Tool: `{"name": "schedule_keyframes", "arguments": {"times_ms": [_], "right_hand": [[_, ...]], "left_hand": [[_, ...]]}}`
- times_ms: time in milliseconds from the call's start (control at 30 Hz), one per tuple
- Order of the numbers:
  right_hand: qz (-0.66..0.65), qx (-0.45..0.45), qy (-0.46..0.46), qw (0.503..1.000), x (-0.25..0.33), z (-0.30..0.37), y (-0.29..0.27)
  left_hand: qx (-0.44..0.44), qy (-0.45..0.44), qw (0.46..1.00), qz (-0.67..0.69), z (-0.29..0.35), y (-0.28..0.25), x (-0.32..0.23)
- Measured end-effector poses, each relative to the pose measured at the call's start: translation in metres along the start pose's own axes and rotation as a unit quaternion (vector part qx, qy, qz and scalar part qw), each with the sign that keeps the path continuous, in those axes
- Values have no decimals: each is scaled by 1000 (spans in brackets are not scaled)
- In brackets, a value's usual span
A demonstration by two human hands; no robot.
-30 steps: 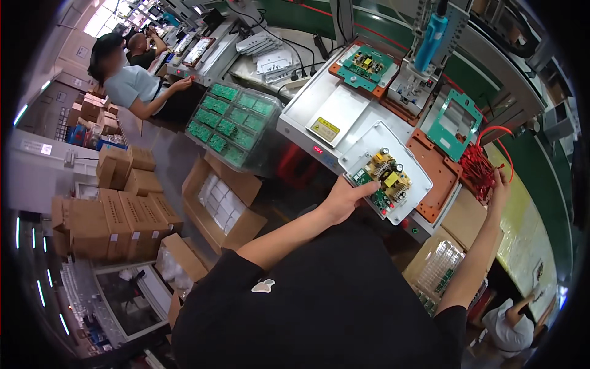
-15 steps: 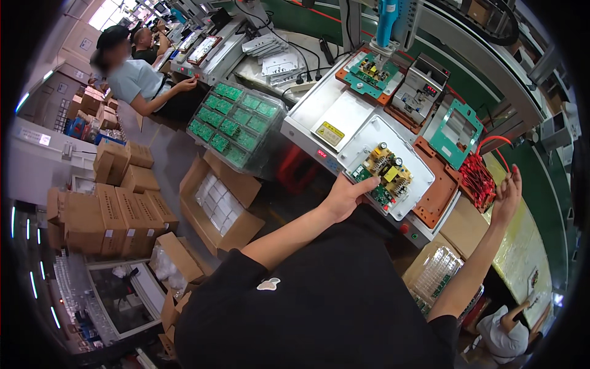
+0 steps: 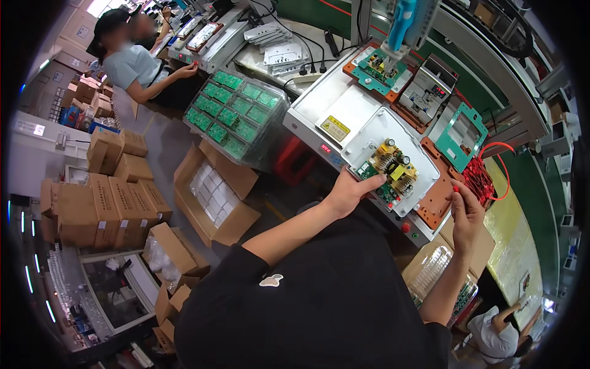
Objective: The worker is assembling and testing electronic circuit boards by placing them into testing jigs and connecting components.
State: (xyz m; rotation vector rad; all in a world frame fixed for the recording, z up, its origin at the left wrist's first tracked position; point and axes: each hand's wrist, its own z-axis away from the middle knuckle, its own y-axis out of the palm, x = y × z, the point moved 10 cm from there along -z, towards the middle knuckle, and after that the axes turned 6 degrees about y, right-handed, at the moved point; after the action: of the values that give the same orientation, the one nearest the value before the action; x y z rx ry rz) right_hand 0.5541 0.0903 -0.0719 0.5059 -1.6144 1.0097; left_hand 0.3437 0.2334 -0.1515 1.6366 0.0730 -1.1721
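Observation:
My left hand (image 3: pixel 348 193) is closed on the near left edge of a white plastic housing (image 3: pixel 382 127), thumb over the board. In the housing lies a circuit board (image 3: pixel 398 172) with yellow transformers, capacitors and a green section. To the right of the housing, my right hand (image 3: pixel 469 216) pinches a red wire (image 3: pixel 507 174), with a small red tip showing at the fingertips. That wire loops back toward a bundle of red wires (image 3: pixel 477 177) lying behind the hand. The hand is apart from the board.
An orange-brown fixture plate (image 3: pixel 437 203) and a green frame (image 3: pixel 462 132) lie beyond the housing. A blue screwdriver (image 3: pixel 401 24) hangs over another board in a green fixture (image 3: pixel 369 79). Trays of green boards (image 3: pixel 228 114) stand left, above an open carton (image 3: pixel 246 215). Co-workers sit far left and lower right.
My right hand has drawn the red wire leftward and nearer, from beyond the bundle to beside the housing. My left hand keeps its grip on the housing; the view has shifted slightly.

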Motion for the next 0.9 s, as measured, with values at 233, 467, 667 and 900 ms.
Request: {"name": "schedule_keyframes", "arguments": {"times_ms": [233,467,667,900], "right_hand": [[8,12,-9,1000,17,9,-4],[141,-3,-114,983,62,21,37],[206,-41,-180,961,129,30,100],[334,-30,-207,919,137,18,128]], "left_hand": [[-7,-9,1000,8,5,5,1],[-48,63,990,-121,16,-25,-34],[3,136,975,-177,35,-39,-92],[18,229,920,-316,43,-24,-118]]}}
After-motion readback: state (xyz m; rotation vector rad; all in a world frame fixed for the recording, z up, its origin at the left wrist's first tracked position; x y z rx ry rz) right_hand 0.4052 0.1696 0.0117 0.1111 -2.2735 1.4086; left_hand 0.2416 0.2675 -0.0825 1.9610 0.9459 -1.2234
